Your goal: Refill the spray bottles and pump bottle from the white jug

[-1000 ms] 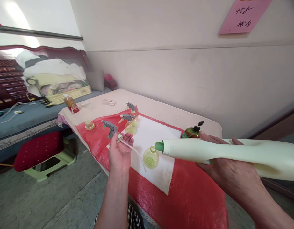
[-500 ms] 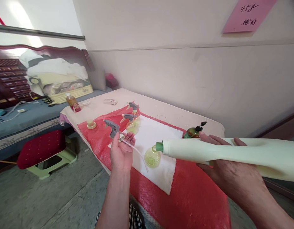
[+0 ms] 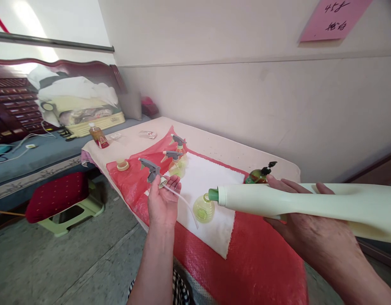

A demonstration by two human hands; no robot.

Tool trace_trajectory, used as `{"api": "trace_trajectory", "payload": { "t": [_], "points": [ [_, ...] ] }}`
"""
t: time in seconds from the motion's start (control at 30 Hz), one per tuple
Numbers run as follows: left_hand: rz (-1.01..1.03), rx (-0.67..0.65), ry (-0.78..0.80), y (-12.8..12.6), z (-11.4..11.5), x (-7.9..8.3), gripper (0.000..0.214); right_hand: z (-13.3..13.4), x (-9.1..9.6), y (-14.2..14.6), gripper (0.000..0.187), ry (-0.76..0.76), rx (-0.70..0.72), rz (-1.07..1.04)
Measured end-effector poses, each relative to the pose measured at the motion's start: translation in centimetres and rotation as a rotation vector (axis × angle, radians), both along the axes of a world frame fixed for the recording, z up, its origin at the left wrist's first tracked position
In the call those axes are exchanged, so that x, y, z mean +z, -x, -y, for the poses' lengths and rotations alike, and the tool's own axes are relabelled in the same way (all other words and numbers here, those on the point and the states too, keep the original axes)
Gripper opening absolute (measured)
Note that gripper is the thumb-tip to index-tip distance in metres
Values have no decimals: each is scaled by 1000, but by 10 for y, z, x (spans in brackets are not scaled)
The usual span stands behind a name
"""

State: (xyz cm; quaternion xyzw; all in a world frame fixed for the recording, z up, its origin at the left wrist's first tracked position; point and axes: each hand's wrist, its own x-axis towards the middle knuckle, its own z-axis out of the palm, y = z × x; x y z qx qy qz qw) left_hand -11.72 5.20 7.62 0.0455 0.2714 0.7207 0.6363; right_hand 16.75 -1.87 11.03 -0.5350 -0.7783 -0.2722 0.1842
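My left hand (image 3: pixel 164 199) is closed on a grey trigger spray head (image 3: pixel 150 167), whose thin clear dip tube hangs down to the right. In my right hand (image 3: pixel 312 224) is a large pale green jug (image 3: pixel 265 199), tipped on its side with its green spout pointing left. That spout sits at the neck of a round, clear yellow-green bottle (image 3: pixel 203 209) without a top, standing on a white cloth (image 3: pixel 219 237). Behind my left hand, two similar spray bottles, a nearer one (image 3: pixel 176 167) and a farther one (image 3: pixel 180 144), carry their grey trigger heads.
A red plastic sheet (image 3: pixel 262 262) covers much of the table. A dark green pump bottle (image 3: pixel 257 176) stands behind the jug. Farther left are a tape roll (image 3: pixel 122 165), an amber-coloured bottle (image 3: pixel 99 136) and a small clear packet (image 3: pixel 147 134). A red-topped stool (image 3: pixel 58 195) stands on the floor.
The view has shifted very slightly. Both hands, the tilted jug and the spray head keep practically the same positions relative to the round bottle.
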Motion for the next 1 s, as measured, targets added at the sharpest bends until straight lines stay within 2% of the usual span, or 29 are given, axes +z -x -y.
{"api": "trace_trajectory", "payload": {
  "t": [1.0],
  "points": [
    [9, -2, -9, 1, 1, 1, 24, 3, 3, 1, 48, -76, -24, 54]
  ]
}}
